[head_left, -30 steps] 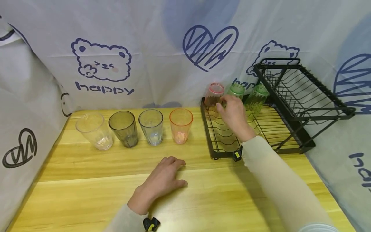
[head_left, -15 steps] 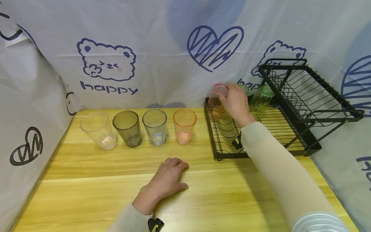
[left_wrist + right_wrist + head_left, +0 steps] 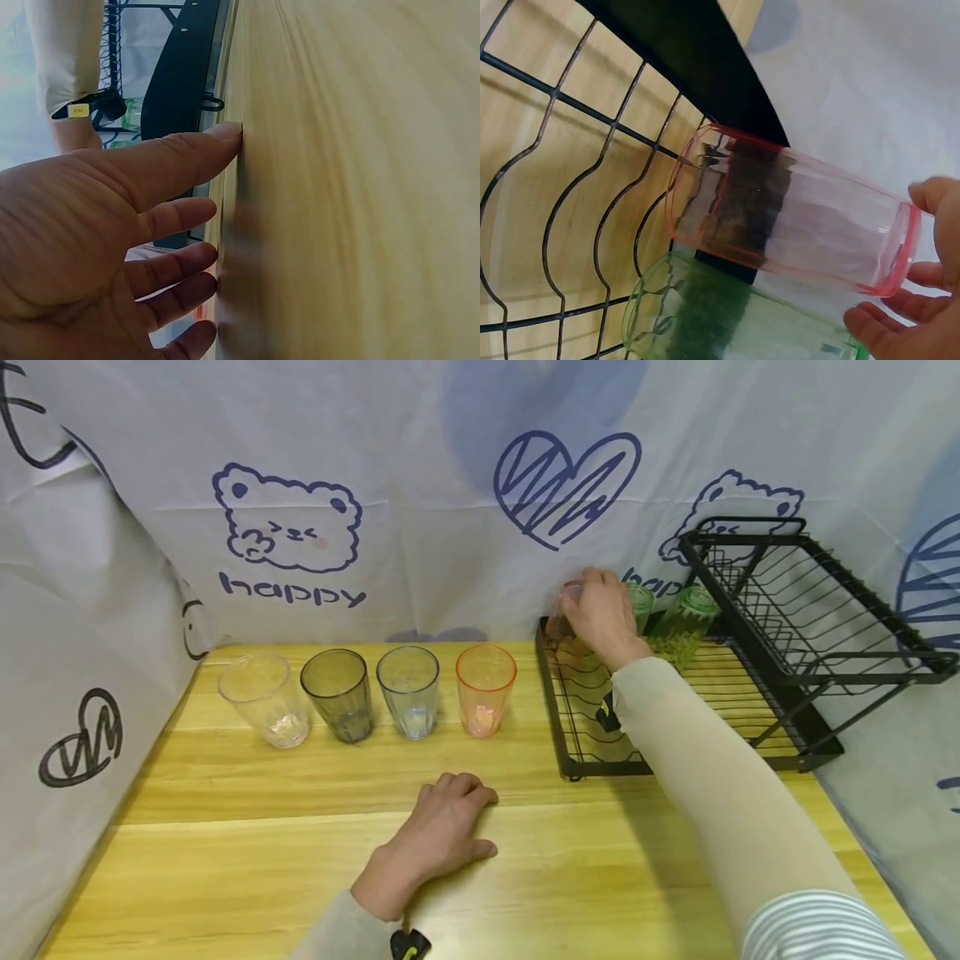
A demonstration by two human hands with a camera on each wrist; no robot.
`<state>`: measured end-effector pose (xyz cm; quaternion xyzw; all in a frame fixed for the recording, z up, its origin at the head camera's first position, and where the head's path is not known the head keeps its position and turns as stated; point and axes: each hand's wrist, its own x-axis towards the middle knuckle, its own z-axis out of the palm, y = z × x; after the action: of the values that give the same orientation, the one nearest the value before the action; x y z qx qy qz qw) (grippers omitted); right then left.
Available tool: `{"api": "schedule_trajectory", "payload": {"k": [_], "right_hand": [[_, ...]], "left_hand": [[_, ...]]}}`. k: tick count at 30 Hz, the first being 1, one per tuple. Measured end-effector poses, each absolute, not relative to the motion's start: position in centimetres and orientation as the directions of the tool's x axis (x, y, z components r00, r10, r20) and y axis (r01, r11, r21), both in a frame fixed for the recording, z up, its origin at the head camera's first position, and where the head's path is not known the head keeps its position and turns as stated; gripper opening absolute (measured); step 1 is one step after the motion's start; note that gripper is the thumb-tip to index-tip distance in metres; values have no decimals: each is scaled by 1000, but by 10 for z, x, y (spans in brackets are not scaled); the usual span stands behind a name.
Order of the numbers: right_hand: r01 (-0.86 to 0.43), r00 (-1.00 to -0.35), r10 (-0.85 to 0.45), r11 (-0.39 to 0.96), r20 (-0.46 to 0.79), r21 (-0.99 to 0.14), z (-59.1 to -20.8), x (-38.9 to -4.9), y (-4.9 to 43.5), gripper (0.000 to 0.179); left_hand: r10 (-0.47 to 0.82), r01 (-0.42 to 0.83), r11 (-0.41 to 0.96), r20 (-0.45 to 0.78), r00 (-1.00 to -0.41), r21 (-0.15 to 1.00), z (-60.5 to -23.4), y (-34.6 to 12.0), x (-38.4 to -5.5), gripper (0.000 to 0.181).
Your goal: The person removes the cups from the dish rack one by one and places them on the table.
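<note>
Pink glass (image 3: 825, 217), upside down in the 11 o'clock corner of the black rack (image 3: 600, 768), with 12 o'clock as the far side in the head view. Mouth down on the wires, base uppermost, just inside the far wall. Around that base, the right hand (image 3: 603, 618), extended from about 5 o'clock, fingers bent and gripping the glass's upper end. Close by at 3 o'clock, a green glass (image 3: 712, 315), also mouth down; beyond, in the same direction, a second green glass (image 3: 686, 614), likewise inverted. Farther out at 3 o'clock, over the rack's other end, the wire upper tier (image 3: 870, 679).

Toward 8 o'clock from the pink glass, out on the wooden counter (image 3: 262, 877), a row of four with mouths up: nearest, the orange glass (image 3: 486, 689), then the blue glass (image 3: 408, 693), the grey glass (image 3: 337, 697) and, last, the clear glass (image 3: 266, 702).

At 7 o'clock, well apart from the pink glass, the left hand (image 3: 442, 835), low over the counter: fingers relaxed, holding nothing. At 12 o'clock, behind everything, white cloth (image 3: 420, 527), printed with a heart (image 3: 567, 489) and, at 10 and 2, bears.
</note>
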<state>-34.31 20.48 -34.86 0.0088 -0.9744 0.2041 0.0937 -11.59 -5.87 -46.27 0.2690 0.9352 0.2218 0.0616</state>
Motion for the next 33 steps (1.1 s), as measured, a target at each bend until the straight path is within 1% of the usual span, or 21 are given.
{"api": "schedule_trajectory", "payload": {"k": [5,11,14,23,30,33], "right_hand": [[-28,-990,32,914,139,-406,-354,-347,204,63],[-17,-993,31,913,110,-408,-362,-350,203,62],[-14,-993,35,912,113,-409,-365,-350,203,62],[-3,-994,41,921,103,-389,-367,-350,201,60],[-36,-993,3,942,114,-334,-368,-350,202,44],[-45,-992,-3,945,127,-324,-369,-349,201,40]], "left_hand": [[546,489,755,-5,-838,437,-462,-59,-115,63],[578,519,754,-32,-815,402,-463,-58,-113,81],[586,526,754,-40,-810,393,-464,-58,-112,86],[590,533,755,-40,-807,381,-463,-58,-112,87],[599,552,754,-26,-800,357,-463,-59,-112,87],[599,551,753,-29,-800,360,-462,-59,-112,88]]}}
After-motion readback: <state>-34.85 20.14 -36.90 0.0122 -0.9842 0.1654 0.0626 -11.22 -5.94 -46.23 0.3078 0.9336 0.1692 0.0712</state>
